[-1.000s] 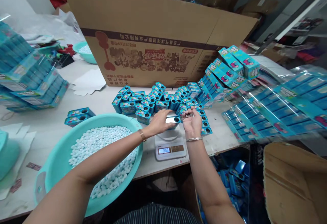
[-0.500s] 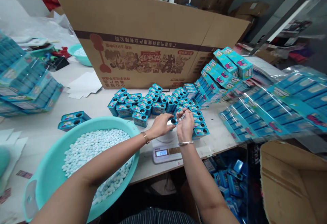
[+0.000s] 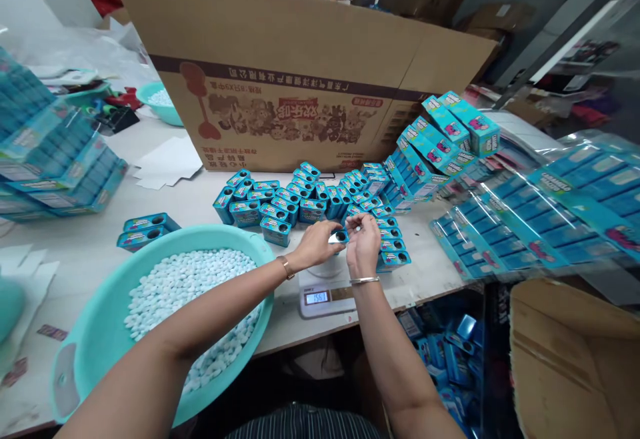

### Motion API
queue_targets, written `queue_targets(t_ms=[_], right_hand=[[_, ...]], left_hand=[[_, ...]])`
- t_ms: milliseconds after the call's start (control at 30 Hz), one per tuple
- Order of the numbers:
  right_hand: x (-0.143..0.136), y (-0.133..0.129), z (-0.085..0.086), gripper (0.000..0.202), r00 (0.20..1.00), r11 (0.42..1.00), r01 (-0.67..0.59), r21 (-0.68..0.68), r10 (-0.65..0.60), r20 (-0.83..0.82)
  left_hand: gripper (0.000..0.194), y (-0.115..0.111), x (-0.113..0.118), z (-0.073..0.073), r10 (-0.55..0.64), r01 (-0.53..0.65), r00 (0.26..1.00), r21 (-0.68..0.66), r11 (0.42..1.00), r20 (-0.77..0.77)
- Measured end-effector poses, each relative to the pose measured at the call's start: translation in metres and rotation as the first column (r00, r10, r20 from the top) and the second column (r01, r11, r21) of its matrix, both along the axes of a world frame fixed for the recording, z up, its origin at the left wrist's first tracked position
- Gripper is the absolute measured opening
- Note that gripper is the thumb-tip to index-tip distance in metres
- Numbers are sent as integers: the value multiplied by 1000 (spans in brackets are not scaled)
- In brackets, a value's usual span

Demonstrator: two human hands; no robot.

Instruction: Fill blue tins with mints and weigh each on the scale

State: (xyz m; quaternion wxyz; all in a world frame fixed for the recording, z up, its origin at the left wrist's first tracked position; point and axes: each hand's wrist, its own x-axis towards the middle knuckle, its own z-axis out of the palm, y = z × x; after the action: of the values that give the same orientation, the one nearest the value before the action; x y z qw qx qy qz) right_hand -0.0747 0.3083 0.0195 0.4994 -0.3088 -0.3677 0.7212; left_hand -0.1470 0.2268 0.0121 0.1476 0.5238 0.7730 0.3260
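Note:
My left hand (image 3: 315, 247) is closed around a small blue tin (image 3: 339, 237) whose round hole faces up. The tin is held over the white pan on a digital kitchen scale (image 3: 326, 303) with a lit display. Beside the tin's hole, my right hand (image 3: 363, 250) is cupped with the palm up, a white candy (image 3: 358, 228) showing at its fingers. How many candies lie in the palm is hidden. Many white candies (image 3: 190, 282) fill a turquoise basin (image 3: 93, 332) under my left forearm. Several blue tins (image 3: 313, 209) with open holes stand behind the scale.
A large cardboard box (image 3: 295, 45) stands upright behind the tins. Stacked packs of blue tins lie at the left (image 3: 55, 152) and right (image 3: 545, 205). Below the table edge are a bin of blue tins (image 3: 453, 359) and an open carton (image 3: 575, 359). People are beyond the box.
Fewer candies show in my right hand than before. The number on the scale's display has risen. Both hands stay nearly in place, and another person has come into view behind the box.

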Motion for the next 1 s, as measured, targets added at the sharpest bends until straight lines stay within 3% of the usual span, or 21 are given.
queue_targets(t_ms=[233, 533, 833, 1000], right_hand=[[13, 13, 14, 9, 997, 996, -4, -90, -2, -75], [47, 40, 19, 14, 985, 991, 43, -130, -64, -163], [53, 41, 12, 16, 986, 971, 9, -238, -48, -160], [39, 29, 13, 14, 990, 959, 14, -282, -53, -130]], left_hand=[[65, -23, -18, 4, -5, 6, 1000, 91, 996, -10], [42, -67, -47, 22, 186, -176, 981, 167, 970, -51], [24, -61, -35, 28, 139, -128, 968, 63, 990, -207], [21, -45, -26, 32, 34, -37, 968, -7, 999, -247]])
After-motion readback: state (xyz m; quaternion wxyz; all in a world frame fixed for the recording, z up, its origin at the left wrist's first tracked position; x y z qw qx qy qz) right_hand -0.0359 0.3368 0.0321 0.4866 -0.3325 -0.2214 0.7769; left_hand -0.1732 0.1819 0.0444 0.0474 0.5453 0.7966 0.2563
